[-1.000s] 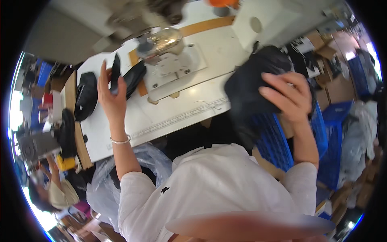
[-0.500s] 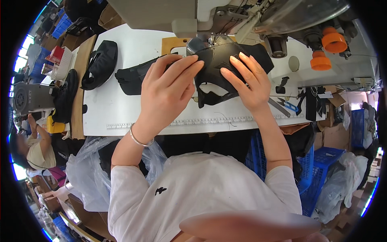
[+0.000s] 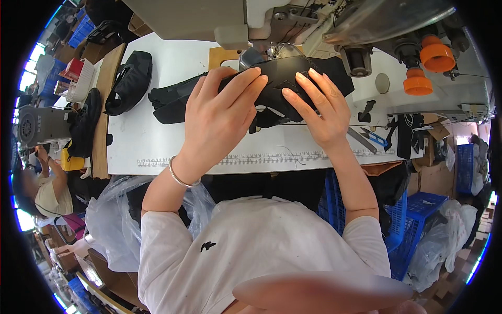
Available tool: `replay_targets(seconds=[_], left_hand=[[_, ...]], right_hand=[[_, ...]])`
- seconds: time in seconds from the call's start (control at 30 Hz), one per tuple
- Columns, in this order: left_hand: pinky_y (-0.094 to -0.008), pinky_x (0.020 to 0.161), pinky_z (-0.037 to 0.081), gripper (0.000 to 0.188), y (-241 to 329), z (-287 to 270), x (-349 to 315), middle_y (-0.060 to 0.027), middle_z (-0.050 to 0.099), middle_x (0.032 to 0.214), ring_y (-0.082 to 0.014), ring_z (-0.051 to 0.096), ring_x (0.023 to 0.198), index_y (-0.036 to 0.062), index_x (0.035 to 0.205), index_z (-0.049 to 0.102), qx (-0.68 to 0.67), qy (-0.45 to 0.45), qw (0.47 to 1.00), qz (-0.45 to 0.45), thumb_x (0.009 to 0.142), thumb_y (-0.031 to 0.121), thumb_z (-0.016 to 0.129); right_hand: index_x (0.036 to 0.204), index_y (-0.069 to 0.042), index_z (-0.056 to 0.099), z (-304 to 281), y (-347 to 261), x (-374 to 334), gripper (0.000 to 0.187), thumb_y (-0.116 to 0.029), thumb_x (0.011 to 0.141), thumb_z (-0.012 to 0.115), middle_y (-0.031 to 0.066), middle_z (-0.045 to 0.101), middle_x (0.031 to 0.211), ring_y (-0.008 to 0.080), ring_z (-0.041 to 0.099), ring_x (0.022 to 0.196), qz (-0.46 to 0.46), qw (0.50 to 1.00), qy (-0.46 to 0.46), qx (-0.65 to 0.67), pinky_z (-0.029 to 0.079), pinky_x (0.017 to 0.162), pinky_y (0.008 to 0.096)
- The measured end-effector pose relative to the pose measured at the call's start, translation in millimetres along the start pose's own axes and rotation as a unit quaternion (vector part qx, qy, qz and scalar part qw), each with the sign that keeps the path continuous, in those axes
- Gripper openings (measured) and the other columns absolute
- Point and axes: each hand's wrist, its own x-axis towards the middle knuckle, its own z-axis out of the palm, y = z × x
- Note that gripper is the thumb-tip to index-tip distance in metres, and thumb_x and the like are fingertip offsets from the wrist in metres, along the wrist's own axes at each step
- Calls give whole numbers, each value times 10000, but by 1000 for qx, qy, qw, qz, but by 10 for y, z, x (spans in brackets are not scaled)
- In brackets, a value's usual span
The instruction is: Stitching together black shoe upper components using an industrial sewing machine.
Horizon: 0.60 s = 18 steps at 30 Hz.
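Observation:
A black shoe upper (image 3: 282, 68), smooth on top with strap-like lower edges, lies under the needle area of a sewing machine (image 3: 277, 26). My left hand (image 3: 222, 104) grips its left side with fingers bent and pressed together; the thumb is mostly hidden. My right hand (image 3: 324, 107) lies on its right part, fingers stretched and slightly apart, thumb out of sight. More black material (image 3: 172, 107) stretches out left of my left hand; whether it joins the upper is hidden. Another black upper (image 3: 130, 83) rests at the table's left end.
A ruler strip (image 3: 219, 161) runs along the white table's (image 3: 125, 152) near edge. Blue-handled snips (image 3: 375, 137) and a grey blade-like strip (image 3: 362, 140) lie at the right. Orange knobs (image 3: 437, 54) hang above. Blue crates (image 3: 413, 225) stand below right; a co-worker (image 3: 52, 188) sits far left.
The upper has turned a little under my hands, and the gap in its lower edge has narrowed. Both hands keep nearly the same place.

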Motion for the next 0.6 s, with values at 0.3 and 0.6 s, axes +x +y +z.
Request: replay_targets(seconds=[0.3, 0.6], left_hand=[[-347, 808, 535, 422, 12, -52, 73, -8, 674, 1148, -237, 619, 986, 53, 1077, 740, -2, -7, 1000, -6, 657, 9, 755], [-350, 809, 558, 330, -119, -59, 164, 9, 702, 1098, -215, 643, 977, 55, 1035, 755, -31, 0, 999, -10, 711, -6, 755]], right_hand=[[1152, -222, 801, -1, -20, 23, 321, -188, 849, 702, 64, 727, 1231, 288, 694, 1135, -5, 1000, 4, -9, 586, 974, 439], [1147, -187, 798, 52, -69, 88, 373, -155, 785, 710, 71, 721, 1205, 297, 700, 1104, 15, 1000, 24, -11, 600, 945, 425]])
